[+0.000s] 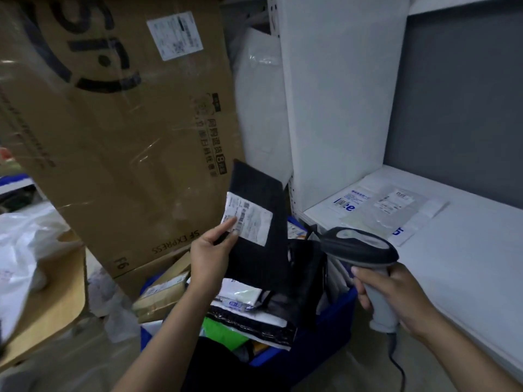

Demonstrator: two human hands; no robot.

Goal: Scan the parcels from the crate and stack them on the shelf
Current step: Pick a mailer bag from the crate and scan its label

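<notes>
Parcel label (249, 219) print blurred; crate (334, 315) mostly hidden.

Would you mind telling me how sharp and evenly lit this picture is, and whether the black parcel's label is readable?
Head view: dim, bluish light; the wide angle bends the shelf edges; the cardboard box is smeared at left, with glare streaks across it; the label on the black parcel is too soft to read; the scanner looks fairly sharp.
</notes>
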